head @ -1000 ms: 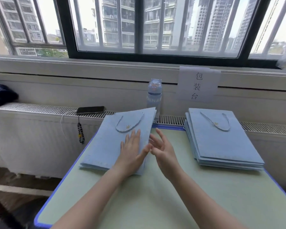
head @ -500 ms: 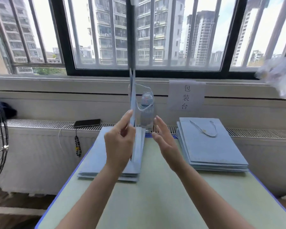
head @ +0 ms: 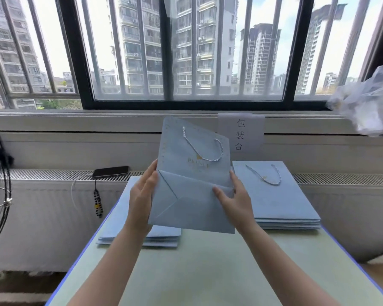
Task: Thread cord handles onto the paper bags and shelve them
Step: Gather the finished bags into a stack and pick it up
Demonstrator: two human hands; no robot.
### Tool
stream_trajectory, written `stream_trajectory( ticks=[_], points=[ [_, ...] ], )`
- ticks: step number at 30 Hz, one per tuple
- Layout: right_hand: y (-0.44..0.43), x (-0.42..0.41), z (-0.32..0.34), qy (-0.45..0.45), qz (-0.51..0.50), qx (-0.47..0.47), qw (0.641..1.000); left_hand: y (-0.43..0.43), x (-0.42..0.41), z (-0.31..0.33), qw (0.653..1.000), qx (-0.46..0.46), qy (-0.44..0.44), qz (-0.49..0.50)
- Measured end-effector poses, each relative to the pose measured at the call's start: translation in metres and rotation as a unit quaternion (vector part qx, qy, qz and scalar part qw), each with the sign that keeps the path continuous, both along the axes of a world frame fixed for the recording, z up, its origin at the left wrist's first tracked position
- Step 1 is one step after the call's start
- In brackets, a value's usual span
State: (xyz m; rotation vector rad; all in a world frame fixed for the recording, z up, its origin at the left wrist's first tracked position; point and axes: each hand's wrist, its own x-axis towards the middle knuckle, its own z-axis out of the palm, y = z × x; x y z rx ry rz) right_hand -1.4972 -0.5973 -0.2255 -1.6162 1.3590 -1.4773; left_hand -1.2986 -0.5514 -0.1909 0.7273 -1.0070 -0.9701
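Head view is showing both hands holding one flat pale blue paper bag [head: 192,184] up in the air above the table, slightly tilted, with its folded base flap facing the person. The left hand [head: 143,195] is gripping the bag's left edge, fingers running up along it; the thumb cannot be made out. The right hand [head: 237,199] is pinching the right edge, its thumb lying across the folded flap and the fingers curling behind the paper. A twisted white cord handle [head: 202,149] is hanging in a loop against the bag's upper face.

Under the raised bag, a low stack of flat blue bags [head: 117,219] is lying on the pale green blue-edged table [head: 208,272]. A taller stack of the same bags [head: 281,204] is sitting to the right, its top bag carrying a cord loop [head: 265,176]. Behind, a black phone [head: 110,171] is resting on the white radiator grille [head: 42,174], with a beaded strap [head: 97,204] dangling below it. A white paper sign [head: 241,133] is hanging on the wall under the window, and crumpled clear plastic [head: 367,102] is sitting at the right.
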Motion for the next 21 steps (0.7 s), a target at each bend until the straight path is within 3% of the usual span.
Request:
stream_trajectory(
  ticks=[3, 7, 10, 13, 16, 19, 21],
  points=[
    [0.006, 0.0, 0.008, 0.038, 0.021, -0.003, 0.999, -0.003, -0.017, 0.001, 0.999, -0.021, -0.041, 0.023],
    [0.028, 0.009, 0.026, -0.06, 0.169, -0.019, 0.984, -0.006, -0.067, -0.004, 0.974, -0.11, -0.197, -0.019],
    [0.026, -0.01, 0.036, -0.154, 0.113, -0.052, 0.98, -0.016, -0.105, -0.016, 0.947, -0.16, -0.278, -0.027],
    [0.012, -0.045, 0.029, -0.093, 0.009, -0.083, 0.992, -0.039, -0.128, -0.026, 0.941, -0.133, -0.308, -0.039],
    [-0.004, -0.086, 0.018, -0.068, -0.077, -0.079, 0.992, -0.071, -0.147, -0.043, 0.909, -0.11, -0.402, -0.021],
    [-0.022, -0.132, 0.015, -0.081, -0.135, -0.058, 0.986, -0.105, -0.163, -0.066, 0.875, -0.022, -0.482, 0.029],
    [-0.031, -0.161, 0.014, -0.06, -0.154, -0.017, 0.986, -0.122, -0.171, -0.079, 0.885, 0.045, -0.461, 0.049]
  ],
)
